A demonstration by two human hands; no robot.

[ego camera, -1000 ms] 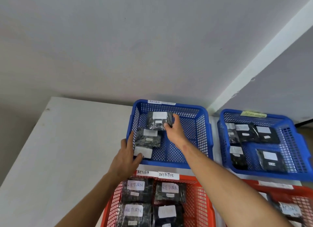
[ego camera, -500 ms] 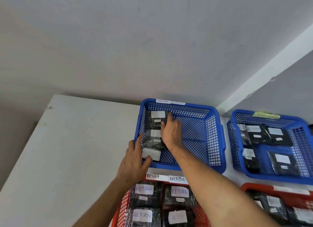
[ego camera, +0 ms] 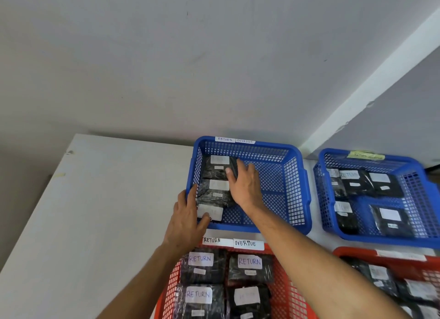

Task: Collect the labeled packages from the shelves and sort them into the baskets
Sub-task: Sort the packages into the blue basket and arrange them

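Note:
A blue basket [ego camera: 295, 190] tagged RETURN and OVERDUE holds three black packages with white labels in a row along its left side. My right hand [ego camera: 246, 185] lies inside it, fingers straight, touching the right edge of the far package [ego camera: 215, 167] and the middle package [ego camera: 214, 192]. My left hand [ego camera: 188, 217] grips the basket's near left corner, thumb pressing on the near package [ego camera: 213, 212]. Just below, an orange basket [ego camera: 289, 292] holds several black packages labeled RETURN.
A second blue basket [ego camera: 419, 190] with several labeled packages sits to the right, and another orange basket [ego camera: 390, 259] lies below it. White shelf surface [ego camera: 95, 211] stretches to the left. A grey wall rises behind the baskets.
My right hand has slid from the far package's right side down along the row toward the middle package. The left hand stays on the basket corner. The camera has shifted slightly.

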